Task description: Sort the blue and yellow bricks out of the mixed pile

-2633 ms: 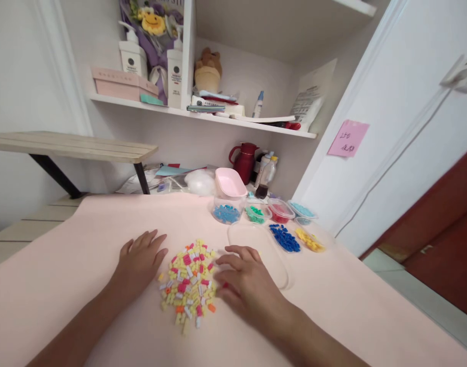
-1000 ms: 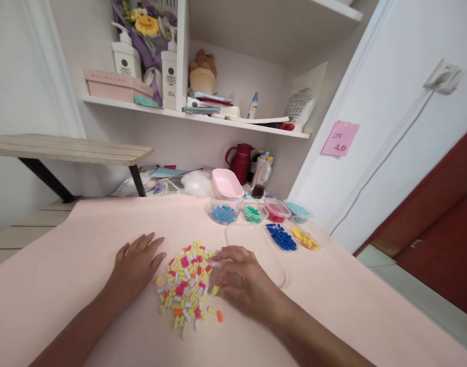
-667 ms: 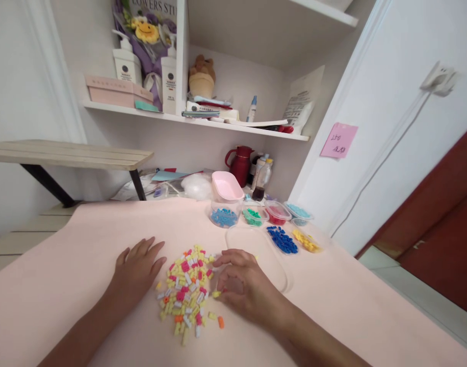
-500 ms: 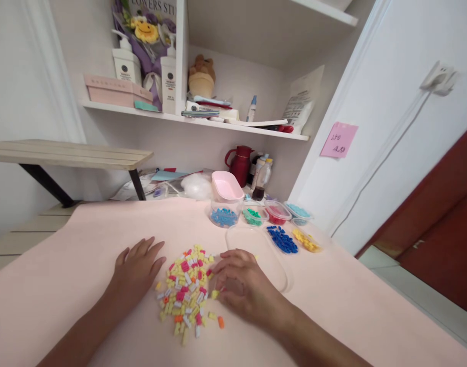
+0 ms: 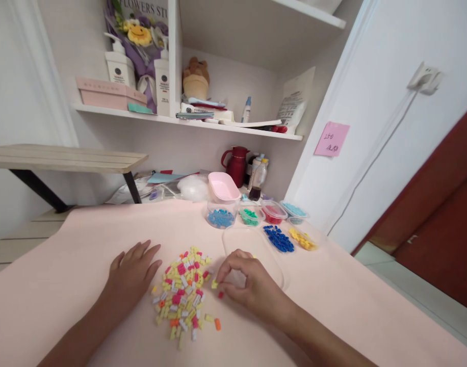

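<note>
A pile of small yellow, pink, white and orange bricks (image 5: 182,293) lies on the pink table cover (image 5: 65,265). My left hand (image 5: 132,272) rests flat and open just left of the pile, fingers stretched out. My right hand (image 5: 244,283) sits at the pile's right edge, its fingers curled in a pinch on a small yellow brick (image 5: 214,284). A loose pink brick (image 5: 220,294) and an orange brick (image 5: 217,324) lie apart from the pile near that hand.
An empty clear tray (image 5: 256,250) lies behind my right hand. Beyond it stand clear tubs of blue (image 5: 220,218), green (image 5: 250,216), red (image 5: 274,211), dark blue (image 5: 278,238) and yellow bricks (image 5: 302,238). A red jug (image 5: 235,164) and shelves stand at the back wall.
My right hand has drawn back from the pile and closed its fingers on a yellow brick. A few bricks were pulled loose to the right. The left hand stays put.
</note>
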Motion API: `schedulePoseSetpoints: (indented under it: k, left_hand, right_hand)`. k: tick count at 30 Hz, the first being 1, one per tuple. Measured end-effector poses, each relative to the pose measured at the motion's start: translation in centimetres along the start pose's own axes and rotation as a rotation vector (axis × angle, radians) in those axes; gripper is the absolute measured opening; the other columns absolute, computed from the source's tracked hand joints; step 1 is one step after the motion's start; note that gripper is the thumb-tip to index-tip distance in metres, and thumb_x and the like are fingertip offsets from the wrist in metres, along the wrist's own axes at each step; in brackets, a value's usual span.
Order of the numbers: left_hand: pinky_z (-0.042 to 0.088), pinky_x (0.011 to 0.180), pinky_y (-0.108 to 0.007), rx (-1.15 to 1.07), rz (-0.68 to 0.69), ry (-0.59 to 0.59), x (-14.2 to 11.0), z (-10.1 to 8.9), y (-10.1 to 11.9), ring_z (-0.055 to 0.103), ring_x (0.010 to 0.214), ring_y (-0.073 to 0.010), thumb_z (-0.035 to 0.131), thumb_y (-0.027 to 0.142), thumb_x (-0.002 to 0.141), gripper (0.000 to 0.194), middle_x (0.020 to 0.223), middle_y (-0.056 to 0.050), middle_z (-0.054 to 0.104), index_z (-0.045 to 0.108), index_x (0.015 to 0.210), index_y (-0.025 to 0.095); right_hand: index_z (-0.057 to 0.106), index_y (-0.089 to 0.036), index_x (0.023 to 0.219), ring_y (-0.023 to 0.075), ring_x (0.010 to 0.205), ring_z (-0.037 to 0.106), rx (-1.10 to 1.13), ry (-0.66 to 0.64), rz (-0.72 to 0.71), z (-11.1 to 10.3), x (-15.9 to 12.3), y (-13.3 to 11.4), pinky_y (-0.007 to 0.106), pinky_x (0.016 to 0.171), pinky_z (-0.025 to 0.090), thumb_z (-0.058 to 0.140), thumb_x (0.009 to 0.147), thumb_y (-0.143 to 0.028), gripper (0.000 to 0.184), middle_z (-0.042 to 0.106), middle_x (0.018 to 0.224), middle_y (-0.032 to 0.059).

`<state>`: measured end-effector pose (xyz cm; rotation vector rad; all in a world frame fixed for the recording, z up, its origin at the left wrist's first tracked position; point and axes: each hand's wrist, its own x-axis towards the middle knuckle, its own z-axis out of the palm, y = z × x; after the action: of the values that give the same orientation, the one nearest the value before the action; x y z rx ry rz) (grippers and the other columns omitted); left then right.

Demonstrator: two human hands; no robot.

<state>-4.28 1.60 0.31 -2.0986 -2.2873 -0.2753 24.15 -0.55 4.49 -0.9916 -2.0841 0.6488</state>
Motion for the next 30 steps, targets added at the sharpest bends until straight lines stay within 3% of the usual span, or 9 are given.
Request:
schedulePoseSetpoints:
  k: [4, 10, 14, 18, 22, 30]
  left_hand:
    - [0.024, 0.115, -0.048, 0.063, -0.003, -0.017, 0.2, 0.1, -0.2, 0.036, 0.142, -0.0236, 0.027, 0.036, 0.094, 0.052, 0.152, -0.005, 0.044, 0.052, 0.139, 0.027]
    - [0.026, 0.115, -0.047, 0.125, -0.003, -0.015, 0.9, 0.5, -0.4, 0.036, 0.142, -0.0232, 0.026, 0.037, 0.092, 0.055, 0.152, -0.003, 0.044, 0.05, 0.141, 0.027]
    - [0.028, 0.115, -0.048, 0.102, 0.008, 0.009, 0.9, 0.5, -0.5, 0.038, 0.141, -0.0239, 0.027, 0.038, 0.091, 0.056, 0.15, -0.003, 0.046, 0.052, 0.139, 0.027]
    - [0.026, 0.115, -0.048, 0.121, 0.014, -0.023, 0.8, 0.6, -0.7, 0.035, 0.143, -0.0238, 0.027, 0.038, 0.091, 0.057, 0.152, -0.003, 0.044, 0.048, 0.142, 0.027]
    - [0.025, 0.115, -0.049, 0.098, 0.011, -0.001, 0.7, 0.5, -0.6, 0.036, 0.142, -0.0247, 0.026, 0.038, 0.092, 0.055, 0.152, -0.005, 0.044, 0.05, 0.14, 0.026]
    - [0.022, 0.116, -0.048, 0.054, 0.0, -0.025, 0.1, -0.4, 0.4, 0.035, 0.142, -0.0249, 0.028, 0.037, 0.095, 0.051, 0.153, -0.006, 0.042, 0.051, 0.139, 0.025]
  right_hand:
    - [0.065, -0.024, 0.089, 0.0179, 0.086, 0.061, -0.065, 0.099, 0.044, -2.9, 0.8, 1.0, 0.033, 0.083, 0.043, 0.061, 0.075, -0.009, 0.021, 0.068, 0.085, -0.0008]
    - [0.061, -0.025, 0.114, 0.0192, 0.088, 0.061, -0.256, 0.179, 0.16, -6.1, 1.4, 4.2, 0.036, 0.084, 0.044, 0.057, 0.071, -0.005, 0.048, 0.071, 0.089, -0.0006]
    - [0.066, -0.024, 0.108, 0.0178, 0.082, 0.063, -0.267, 0.292, 0.139, -6.8, 1.5, 5.1, 0.034, 0.081, 0.046, 0.054, 0.078, -0.011, 0.036, 0.07, 0.084, -0.0001]
    - [0.069, -0.023, 0.101, 0.0166, 0.075, 0.063, -0.196, 0.381, 0.129, -7.2, 1.5, 4.4, 0.03, 0.072, 0.048, 0.052, 0.084, -0.019, 0.025, 0.069, 0.08, -0.0003]
    - [0.07, -0.022, 0.099, 0.0169, 0.076, 0.063, -0.151, 0.283, 0.09, -6.3, 1.1, 3.1, 0.029, 0.069, 0.047, 0.051, 0.089, -0.024, 0.021, 0.071, 0.084, 0.0015]
    - [0.071, -0.025, 0.101, 0.019, 0.094, 0.061, -0.318, -0.171, -0.248, -2.0, -0.2, 0.5, 0.035, 0.088, 0.042, 0.053, 0.093, -0.019, 0.02, 0.072, 0.097, 0.0036]
